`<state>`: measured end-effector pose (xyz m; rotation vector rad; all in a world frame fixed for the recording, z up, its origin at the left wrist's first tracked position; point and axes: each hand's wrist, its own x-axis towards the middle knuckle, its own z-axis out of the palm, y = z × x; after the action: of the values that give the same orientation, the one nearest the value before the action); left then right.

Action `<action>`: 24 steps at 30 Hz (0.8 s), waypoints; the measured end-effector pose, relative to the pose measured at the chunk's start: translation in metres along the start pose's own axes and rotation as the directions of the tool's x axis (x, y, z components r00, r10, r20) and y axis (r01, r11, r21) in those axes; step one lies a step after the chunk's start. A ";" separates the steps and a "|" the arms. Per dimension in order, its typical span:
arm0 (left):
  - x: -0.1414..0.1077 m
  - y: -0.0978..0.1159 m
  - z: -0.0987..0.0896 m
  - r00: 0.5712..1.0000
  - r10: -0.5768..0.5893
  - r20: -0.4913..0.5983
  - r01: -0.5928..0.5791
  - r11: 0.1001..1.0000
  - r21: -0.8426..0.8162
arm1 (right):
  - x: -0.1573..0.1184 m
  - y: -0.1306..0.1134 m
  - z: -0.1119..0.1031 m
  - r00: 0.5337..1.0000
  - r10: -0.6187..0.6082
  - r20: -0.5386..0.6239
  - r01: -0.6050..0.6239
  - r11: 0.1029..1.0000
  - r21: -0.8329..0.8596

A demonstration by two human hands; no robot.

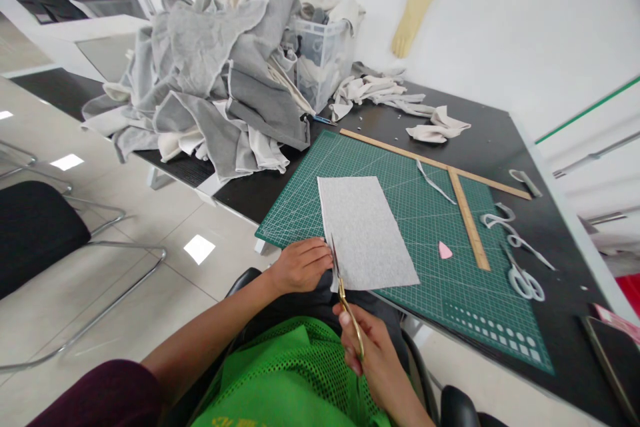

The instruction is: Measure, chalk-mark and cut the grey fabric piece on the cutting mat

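A light grey piece of fabric (pixel 370 230) lies on the green cutting mat (pixel 295 203), its near edge reaching past the mat's front edge. My left hand (pixel 305 265) is closed on the fabric's left edge, fingertips pinching it near the lower left corner. In my right hand (pixel 367 343) are gold-handled scissors (pixel 342 288), fingers through the loops. Their dark blades point away from me and lie along the left edge of the fabric, just right of my left fingertips. How far the blades are parted is hard to make out.
Wooden rulers (pixel 467 217), a pink tailor's chalk (pixel 445 250), white-handled scissors (pixel 525 280) and fabric strips (pixel 435 181) lie to the right. A large heap of grey cloth (pixel 200 60) and a clear plastic bin (pixel 320 57) stand behind. A phone (pixel 613 360) rests at the right edge.
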<state>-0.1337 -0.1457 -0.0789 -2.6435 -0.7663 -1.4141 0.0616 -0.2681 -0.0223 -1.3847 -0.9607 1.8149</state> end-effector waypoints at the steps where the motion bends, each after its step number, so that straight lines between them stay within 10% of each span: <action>1: 0.000 0.000 0.000 1.000 0.001 -0.001 -0.001 1.000 0.005 | 0.000 0.001 -0.001 1.000 0.001 0.000 -0.001 1.000 0.002; 24: -0.002 -0.001 0.000 1.000 -0.010 -0.030 0.009 0.999 -0.031 | 0.017 -0.006 0.003 0.999 -0.035 0.007 0.035 0.999 0.011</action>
<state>-0.1353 -0.1454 -0.0809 -2.6385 -0.7615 -1.4768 0.0554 -0.2511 -0.0255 -1.3476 -0.9721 1.7979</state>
